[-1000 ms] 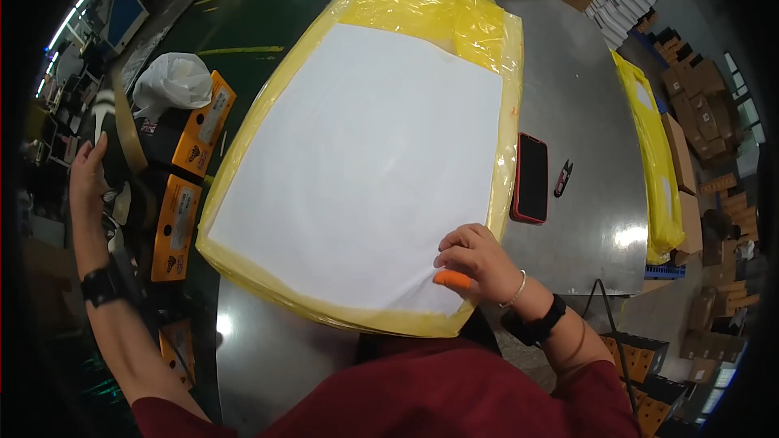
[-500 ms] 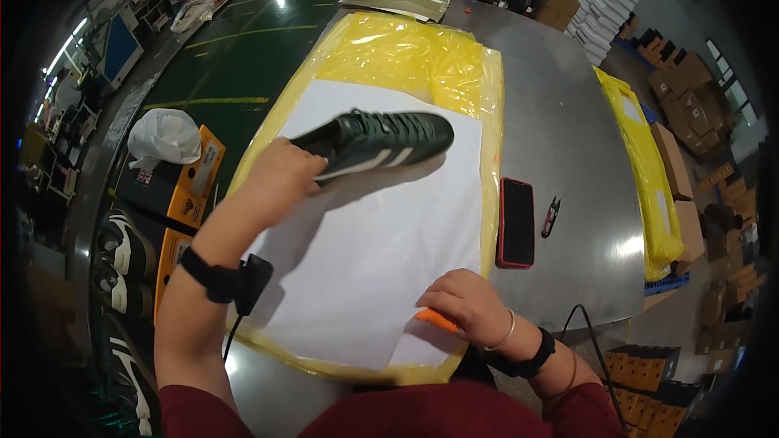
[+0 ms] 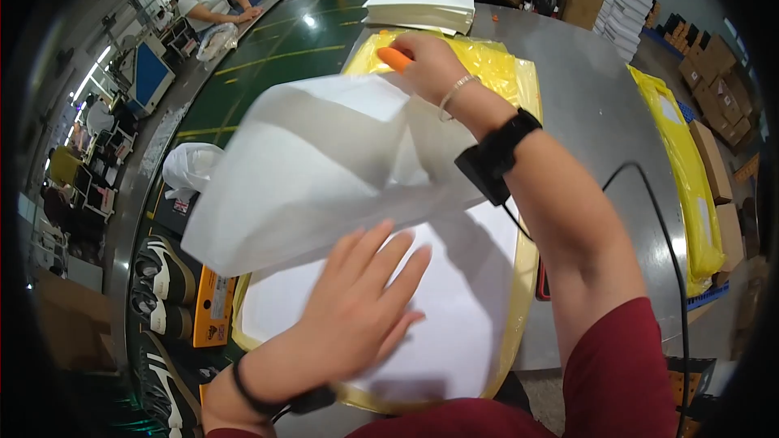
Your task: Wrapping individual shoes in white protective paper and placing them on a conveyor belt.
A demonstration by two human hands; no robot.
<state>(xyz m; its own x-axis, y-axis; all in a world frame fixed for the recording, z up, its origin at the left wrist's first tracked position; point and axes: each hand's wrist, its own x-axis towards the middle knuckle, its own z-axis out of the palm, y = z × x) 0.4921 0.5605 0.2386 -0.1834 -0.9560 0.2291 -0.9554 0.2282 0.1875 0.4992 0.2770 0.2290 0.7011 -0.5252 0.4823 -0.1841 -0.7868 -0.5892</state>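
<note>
A large white paper sheet [image 3: 324,170] lies on a stack of yellow plastic bags [image 3: 497,65] on the steel table [image 3: 592,105]. My right hand [image 3: 430,65] reaches far forward, gripping the sheet's edge and pulling it up and over into a fold; an orange cot covers one finger. My left hand [image 3: 361,308] lies flat with fingers spread on the near part of the sheet. The black shoe from half a second ago is hidden, and I cannot tell if it is under the folded paper. Both wrists wear black bands, and the right one has a cable.
A stack of white sheets [image 3: 418,10] sits at the table's far end. Black-and-white shoes [image 3: 162,292] lie in orange boxes at the left. A yellow bag pile [image 3: 690,170] lines the right edge, cardboard boxes [image 3: 714,105] beyond. Other people work at the back.
My right hand has swung from the near edge to the far end, lifting the paper over where the shoe lay. My left hand let go of the shoe and came down on the sheet.
</note>
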